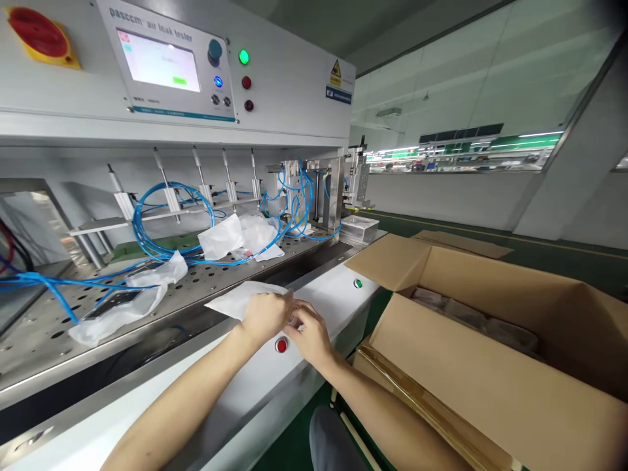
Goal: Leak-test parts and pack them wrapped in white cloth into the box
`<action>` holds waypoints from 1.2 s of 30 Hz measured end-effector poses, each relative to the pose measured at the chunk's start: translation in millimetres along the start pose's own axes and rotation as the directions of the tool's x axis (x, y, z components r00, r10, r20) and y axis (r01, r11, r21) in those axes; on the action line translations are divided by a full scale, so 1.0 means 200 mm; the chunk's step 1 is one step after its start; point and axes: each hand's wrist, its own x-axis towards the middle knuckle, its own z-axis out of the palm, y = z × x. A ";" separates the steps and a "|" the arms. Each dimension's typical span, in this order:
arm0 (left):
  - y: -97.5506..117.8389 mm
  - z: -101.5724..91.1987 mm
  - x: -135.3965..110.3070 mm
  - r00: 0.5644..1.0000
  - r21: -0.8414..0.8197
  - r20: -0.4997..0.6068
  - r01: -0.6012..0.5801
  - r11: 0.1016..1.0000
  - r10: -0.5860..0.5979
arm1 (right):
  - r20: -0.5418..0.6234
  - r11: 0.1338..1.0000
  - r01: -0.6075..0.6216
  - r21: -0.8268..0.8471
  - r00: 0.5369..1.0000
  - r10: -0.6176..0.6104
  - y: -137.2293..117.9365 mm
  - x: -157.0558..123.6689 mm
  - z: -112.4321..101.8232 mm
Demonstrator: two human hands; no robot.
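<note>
Head view: white plastic bag, light, limp and slippery, lying just behind the red push button; best taken by its edge. Left hand closed on the bag, just above the button; right hand curled against it, grip uncertain, contact hidden by the fingers. Right of the button, open cardboard carton, contents blurred. Beyond the button, perforated steel plate, blue pneumatic tubing, air leak tester panel.

A white plastic bag is held by the left hand and right hand over the air leak tester ledge, beside an open cardboard box.
</note>
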 end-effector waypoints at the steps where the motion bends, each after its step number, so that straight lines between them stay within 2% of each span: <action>1: 0.01 0.00 0.00 1.000 0.016 -0.003 -0.003 1.000 0.004 | -0.028 0.999 -0.039 0.022 0.999 0.040 0.01 0.00 0.00; 3: 0.02 0.00 -0.01 1.000 0.045 -0.008 -0.013 0.999 0.013 | -0.101 0.997 -0.074 0.026 0.992 0.076 0.04 -0.01 0.00; 9: 0.07 0.00 -0.03 0.995 0.073 0.026 -0.095 0.993 0.094 | -0.286 0.982 -0.058 -0.181 0.958 0.004 0.10 -0.02 0.01; 12: 0.09 0.00 -0.04 0.993 0.061 0.014 -0.118 0.991 0.118 | -0.236 0.983 -0.023 -0.184 0.972 -0.021 0.07 -0.05 0.02; 15: 0.08 -0.01 -0.04 0.993 0.041 -0.010 -0.121 0.992 0.121 | -0.162 0.994 0.059 -0.087 0.984 -0.072 0.05 -0.07 0.02; 19: 0.08 -0.03 -0.05 0.993 0.027 -0.017 -0.113 0.993 0.114 | -0.160 0.993 0.112 0.047 0.982 -0.104 0.05 -0.08 0.03; 23: 0.11 -0.02 -0.05 0.995 0.041 0.004 -0.102 0.994 0.102 | -0.155 0.988 0.037 0.152 0.988 -0.013 0.07 -0.07 0.07; 29: 0.11 0.01 -0.05 0.996 0.065 0.026 -0.084 0.994 0.082 | -0.330 0.987 -0.135 0.092 0.931 0.158 0.11 -0.03 0.09; 33: 0.11 0.01 -0.04 0.996 0.055 -0.014 -0.089 0.994 0.090 | -0.310 0.992 -0.093 0.084 0.944 0.115 0.10 -0.05 0.10; 36: 0.11 0.01 -0.04 0.994 0.043 -0.040 -0.099 0.994 0.101 | -0.218 0.992 -0.020 0.127 0.975 0.048 0.09 -0.07 0.11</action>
